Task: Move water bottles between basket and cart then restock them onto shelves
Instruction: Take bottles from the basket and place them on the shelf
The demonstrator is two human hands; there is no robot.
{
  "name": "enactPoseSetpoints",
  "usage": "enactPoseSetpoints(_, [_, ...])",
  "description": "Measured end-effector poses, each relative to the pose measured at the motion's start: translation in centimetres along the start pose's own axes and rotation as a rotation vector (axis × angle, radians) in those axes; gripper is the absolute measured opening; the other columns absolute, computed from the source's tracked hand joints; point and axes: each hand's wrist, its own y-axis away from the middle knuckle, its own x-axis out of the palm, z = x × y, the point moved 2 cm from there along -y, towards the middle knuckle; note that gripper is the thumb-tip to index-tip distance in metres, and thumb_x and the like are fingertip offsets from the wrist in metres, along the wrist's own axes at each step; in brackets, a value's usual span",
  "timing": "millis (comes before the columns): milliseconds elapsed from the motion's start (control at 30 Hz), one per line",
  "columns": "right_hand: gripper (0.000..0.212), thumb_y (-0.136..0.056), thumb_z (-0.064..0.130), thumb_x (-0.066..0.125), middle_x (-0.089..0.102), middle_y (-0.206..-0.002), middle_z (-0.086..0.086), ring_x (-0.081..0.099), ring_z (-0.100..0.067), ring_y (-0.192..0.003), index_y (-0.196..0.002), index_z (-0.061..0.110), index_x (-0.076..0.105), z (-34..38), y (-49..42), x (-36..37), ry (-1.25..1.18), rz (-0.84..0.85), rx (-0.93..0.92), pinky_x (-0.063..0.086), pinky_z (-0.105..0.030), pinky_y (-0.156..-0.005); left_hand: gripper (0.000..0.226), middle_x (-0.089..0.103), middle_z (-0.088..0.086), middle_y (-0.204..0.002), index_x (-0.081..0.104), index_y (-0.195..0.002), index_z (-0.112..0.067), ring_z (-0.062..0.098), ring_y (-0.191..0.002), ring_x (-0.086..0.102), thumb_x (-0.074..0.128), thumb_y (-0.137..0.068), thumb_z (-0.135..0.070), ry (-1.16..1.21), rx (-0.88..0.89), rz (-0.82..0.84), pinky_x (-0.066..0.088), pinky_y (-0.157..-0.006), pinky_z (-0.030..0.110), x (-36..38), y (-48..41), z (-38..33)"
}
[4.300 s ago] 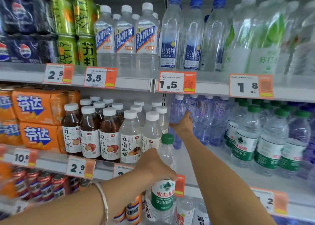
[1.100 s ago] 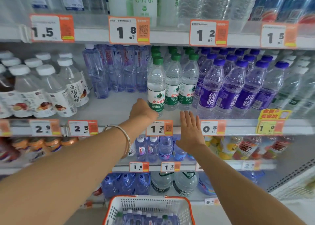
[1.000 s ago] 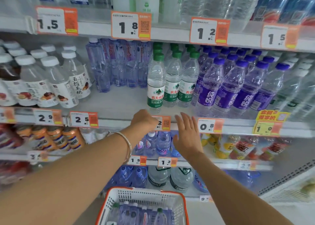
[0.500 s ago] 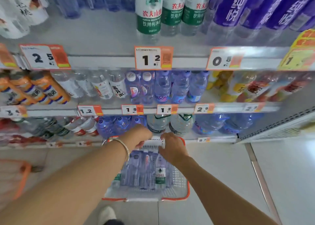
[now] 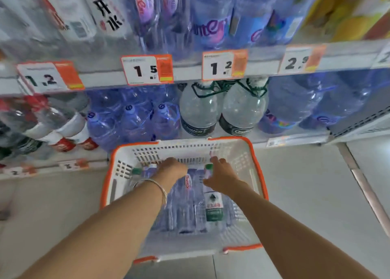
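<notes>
Now the green-capped bottle (image 5: pixel 213 210) lies between spread fingers (image 5: pixel 214 160) of the right hand (image 5: pixel 222 178).

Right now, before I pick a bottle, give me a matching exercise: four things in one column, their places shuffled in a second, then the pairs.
Things:
1. basket
2. green-label bottle
3. bracelet
4. clear jugs

Places:
A. on the bottom shelf, behind the basket
B. round a wrist
C. on the floor, in front of the shelves
D. lying in the basket

Pairs: 1-C, 2-D, 3-B, 4-A
</notes>
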Motion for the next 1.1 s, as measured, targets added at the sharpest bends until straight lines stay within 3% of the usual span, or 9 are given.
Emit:
enactPoseSetpoints(133, [0.087,-0.084,0.035,0.072,0.032,-0.145,-0.016,0.036,-0.035,-0.132,-0.151,0.011,0.022,-1.9,-3.9,2.2,0.064,0.062,0.026,0.035,-0.046,-0.111,0.035,0.06,0.022,-0.127,0.057,-0.123,0.002,0.033,-0.117,0.059,0.051,-0.093,-0.014,0.078,0.085,0.0,0.049,-0.096,0.039,2.7,-4.1,-0.6])
enactPoseSetpoints(333, [0.105,-0.072,0.053,0.078,0.037,-0.142,-0.017,0.041,-0.037,-0.13,-0.15,0.015,0.018,-4.4,-8.5,5.6,-0.015,-0.024,0.098,0.038,-0.055,-0.107,0.036,0.062,0.015,-0.123,0.057,-0.123,0.001,0.029,-0.111,0.062,0.056,-0.093,-0.018,0.099,0.14,-0.008,0.053,-0.083,0.034,5.6,-8.5,0.6])
enactPoseSetpoints(433, [0.114,-0.072,0.062,0.073,0.03,-0.15,-0.017,0.035,-0.037,-0.137,-0.151,0.006,0.013,-5.0,-8.3,6.6,0.026,0.004,0.163,0.034,-0.051,-0.111,0.036,0.062,0.02,-0.119,0.058,-0.119,0.003,0.032,-0.106,0.064,0.06,-0.091,-0.018,0.134,0.137,0.017,0.053,-0.088,0.039,6.1,-8.9,2.1])
enactPoseSetpoints(567, [0.115,-0.072,0.067,0.069,0.025,-0.156,-0.013,0.029,-0.032,-0.142,-0.153,0.007,0.014,-5.5,-7.5,8.1,0.142,0.082,0.219,0.032,-0.041,-0.114,0.026,0.06,0.021,-0.095,0.059,-0.108,0.002,0.032,-0.083,0.062,0.057,-0.087,-0.013,0.194,0.094,0.049,0.052,-0.075,0.038,5.6,-8.8,3.7])
enactPoseSetpoints(700, [0.115,-0.075,0.052,0.076,0.017,-0.157,-0.014,0.02,-0.032,-0.145,-0.153,0.002,0.007,-5.1,-7.2,9.6,0.198,0.082,0.281,0.029,-0.04,-0.116,0.026,0.056,0.016,-0.088,0.059,-0.107,-0.001,0.028,-0.074,0.056,0.058,-0.085,-0.016,0.235,0.073,0.015,0.049,-0.071,0.035,4.7,-9.5,4.6])
enactPoseSetpoints(767, [0.101,-0.077,0.042,0.076,0.026,-0.152,-0.015,0.027,-0.033,-0.142,-0.15,0.001,0.019,-5.0,-7.5,10.2,0.182,0.04,0.292,0.033,-0.039,-0.111,0.026,0.058,0.015,-0.091,0.059,-0.107,-0.002,0.028,-0.075,0.056,0.059,-0.085,-0.018,0.244,0.074,0.01,0.05,-0.073,0.036,4.6,-9.6,4.8])
enactPoseSetpoints(833, [0.09,-0.073,0.031,0.078,0.04,-0.141,-0.016,0.044,-0.032,-0.129,-0.144,0.001,0.032,-5.2,-8.3,10.8,0.092,0.032,0.318,0.041,-0.038,-0.097,0.025,0.059,0.017,-0.096,0.059,-0.107,-0.001,0.028,-0.078,0.056,0.059,-0.087,-0.017,0.236,0.074,0.009,0.049,-0.073,0.036,4.5,-9.6,5.1])
enactPoseSetpoints(933, [0.098,-0.073,0.023,0.082,0.052,-0.125,-0.012,0.06,-0.026,-0.094,-0.145,-0.001,0.019,-5.0,-7.6,10.6,-0.01,0.02,0.389,0.049,-0.035,-0.077,0.026,0.059,0.019,-0.101,0.058,-0.11,0.001,0.029,-0.082,0.057,0.058,-0.089,-0.015,0.212,0.075,0.002,0.049,-0.073,0.036,4.2,-9.6,5.5])
enactPoseSetpoints(1100, [0.113,-0.069,0.017,0.083,0.05,-0.132,-0.019,0.056,-0.036,-0.115,-0.15,0.01,0.005,-3.9,-5.6,8.5,-0.134,-0.124,0.258,0.054,-0.042,-0.09,0.025,0.057,0.013,-0.091,0.053,-0.11,-0.002,0.026,-0.085,0.059,0.057,-0.09,-0.015,0.221,0.092,-0.046,0.052,-0.077,0.034,2.6,-8.6,5.6])
